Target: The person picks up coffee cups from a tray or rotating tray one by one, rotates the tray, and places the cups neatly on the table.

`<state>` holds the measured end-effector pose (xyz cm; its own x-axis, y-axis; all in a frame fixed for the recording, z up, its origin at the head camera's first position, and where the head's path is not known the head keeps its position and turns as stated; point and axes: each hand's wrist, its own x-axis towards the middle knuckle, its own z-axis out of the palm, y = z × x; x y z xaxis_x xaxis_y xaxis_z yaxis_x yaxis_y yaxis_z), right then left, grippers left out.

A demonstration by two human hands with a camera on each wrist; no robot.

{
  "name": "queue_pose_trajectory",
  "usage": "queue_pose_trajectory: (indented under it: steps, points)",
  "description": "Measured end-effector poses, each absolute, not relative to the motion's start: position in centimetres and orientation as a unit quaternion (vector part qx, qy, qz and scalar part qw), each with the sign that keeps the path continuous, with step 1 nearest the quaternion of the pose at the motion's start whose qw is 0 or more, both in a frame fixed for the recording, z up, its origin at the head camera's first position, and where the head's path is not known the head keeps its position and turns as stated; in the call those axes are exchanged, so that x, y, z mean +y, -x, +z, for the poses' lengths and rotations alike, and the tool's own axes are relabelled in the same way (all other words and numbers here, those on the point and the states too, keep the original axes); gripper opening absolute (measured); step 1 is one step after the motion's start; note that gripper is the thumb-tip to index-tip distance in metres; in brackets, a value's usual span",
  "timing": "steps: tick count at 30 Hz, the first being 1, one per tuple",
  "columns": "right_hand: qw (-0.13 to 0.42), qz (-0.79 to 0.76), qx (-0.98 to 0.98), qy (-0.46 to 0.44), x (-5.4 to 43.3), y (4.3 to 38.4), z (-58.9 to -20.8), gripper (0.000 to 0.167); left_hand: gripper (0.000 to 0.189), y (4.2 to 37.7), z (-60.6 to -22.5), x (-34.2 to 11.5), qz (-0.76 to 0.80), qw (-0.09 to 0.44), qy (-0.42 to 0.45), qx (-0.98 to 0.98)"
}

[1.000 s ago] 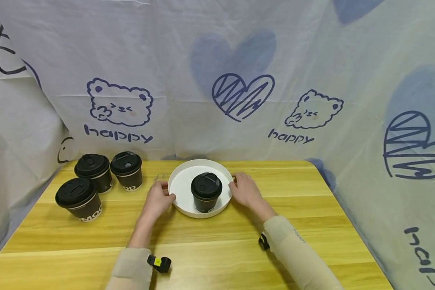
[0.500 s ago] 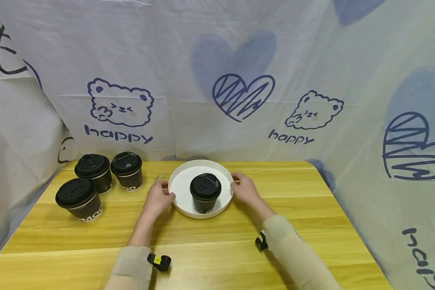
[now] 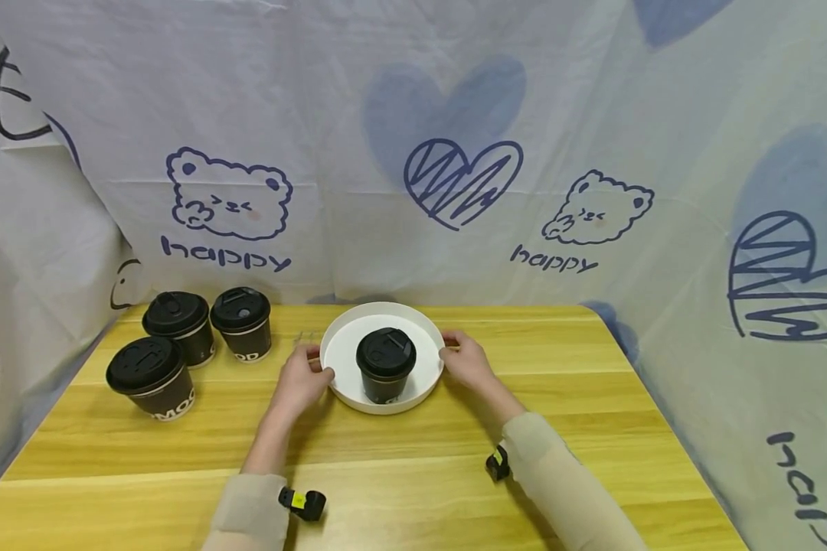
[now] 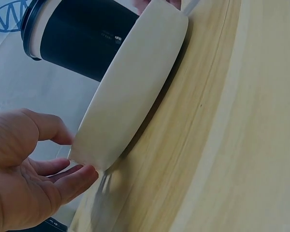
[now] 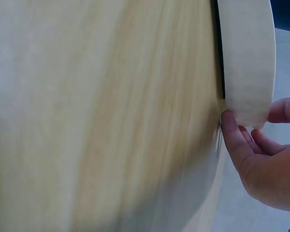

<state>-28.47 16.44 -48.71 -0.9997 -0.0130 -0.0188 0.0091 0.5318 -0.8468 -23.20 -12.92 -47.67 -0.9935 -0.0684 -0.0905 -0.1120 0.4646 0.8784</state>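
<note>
A round white tray [image 3: 341, 348] with a raised rim sits toward the far side of the table, a lidded black paper coffee cup [image 3: 386, 367] upright on it. At the tray's left side, my left hand [image 3: 302, 377] pinches the rim, thumb at the top edge and fingers lower down. My right hand [image 3: 467, 362] grips the opposite side the same way; the right wrist view shows its fingers [image 5: 236, 137] at the tray's lower edge. A dark gap or shadow runs beneath the tray wall [image 4: 135, 87] in the left wrist view; whether it is lifted, I cannot tell.
Three more lidded black cups stand on the left of the wooden table [image 3: 400, 490]: a front cup [image 3: 153, 379], one behind it [image 3: 177, 325] and another to the right [image 3: 243, 325]. A printed white cloth [image 3: 358, 229] hangs behind the table and at its sides.
The cup on the tray has shifted slightly to the left relative to the tray. Both hands keep their hold on the rim, and the tray has barely moved.
</note>
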Motion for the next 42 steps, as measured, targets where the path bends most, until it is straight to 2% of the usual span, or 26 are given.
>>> queue_pose_trajectory:
  steps: [16, 42]
  points:
    - [0.025, -0.492, 0.870, -0.007, 16.5, 27.5, -48.6, 0.045, 0.063, 22.3, -47.7, -12.4, 0.530, 0.023, 0.058, 0.846]
    - [0.029, -0.478, 0.878, 0.000, 16.4, 28.7, -48.3, 0.045, 0.060, 24.4, -47.6, -13.5, 0.515, 0.028, 0.020, 0.857]
